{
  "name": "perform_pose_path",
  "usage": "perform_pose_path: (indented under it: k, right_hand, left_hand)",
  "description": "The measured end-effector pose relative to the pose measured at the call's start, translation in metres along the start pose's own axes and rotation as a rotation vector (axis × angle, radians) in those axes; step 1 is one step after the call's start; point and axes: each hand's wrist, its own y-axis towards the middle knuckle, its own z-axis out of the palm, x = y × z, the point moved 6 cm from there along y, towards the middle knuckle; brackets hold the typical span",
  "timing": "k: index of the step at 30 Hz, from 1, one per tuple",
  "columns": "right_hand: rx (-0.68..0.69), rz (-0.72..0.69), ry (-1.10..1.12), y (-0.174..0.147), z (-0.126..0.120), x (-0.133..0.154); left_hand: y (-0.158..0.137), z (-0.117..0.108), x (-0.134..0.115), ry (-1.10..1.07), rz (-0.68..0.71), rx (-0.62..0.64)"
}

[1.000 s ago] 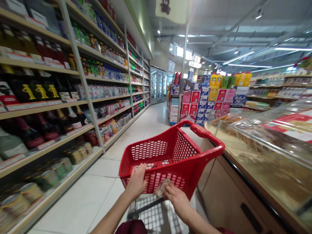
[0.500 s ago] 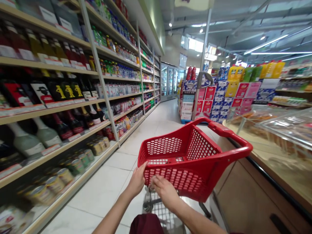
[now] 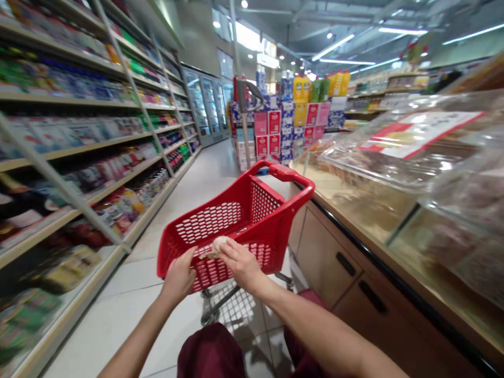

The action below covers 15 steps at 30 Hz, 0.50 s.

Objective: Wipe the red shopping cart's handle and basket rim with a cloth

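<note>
On the far left a long shelf [image 3: 79,149] of bottles and packets runs down the aisle. Next comes the left hand [image 3: 179,275], its fingers curled over the near side's rim of a red cart [image 3: 271,226], close to the front corner. The cart stands on the floor, handle to the right. Just beside that hand, a pale crumpled cloth [image 3: 220,245] lies along the same rim, pinched in the fingers of the right hand [image 3: 242,265]. Half a second ago the cloth was lower, against the mesh side; it has come up to the rim, so the wiping, as it seems, has passed from panel to edge. Beyond the handle rise stacked cartons [image 3: 270,134]; to the right, clear covers [image 3: 386,173] rest on a tabletop [image 3: 340,197].
</note>
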Motion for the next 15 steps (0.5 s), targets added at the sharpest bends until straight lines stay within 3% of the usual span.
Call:
perform_pose_path:
  k: [5, 11, 15]
  right_hand:
    - [0.209, 0.062, -0.026, -0.039, 0.019, -0.022]
    - [-0.043, 0.167, 0.012, -0.020, -0.009, -0.033]
    - [0.100, 0.169, 0.026, -0.037, 0.014, -0.043]
  left_hand:
    - [0.025, 0.022, -0.037, 0.090, 0.208, -0.041]
    - [0.033, 0.028, -0.042, 0.149, 0.262, -0.043]
    - [0.037, 0.026, -0.052, 0.136, 0.245, -0.050]
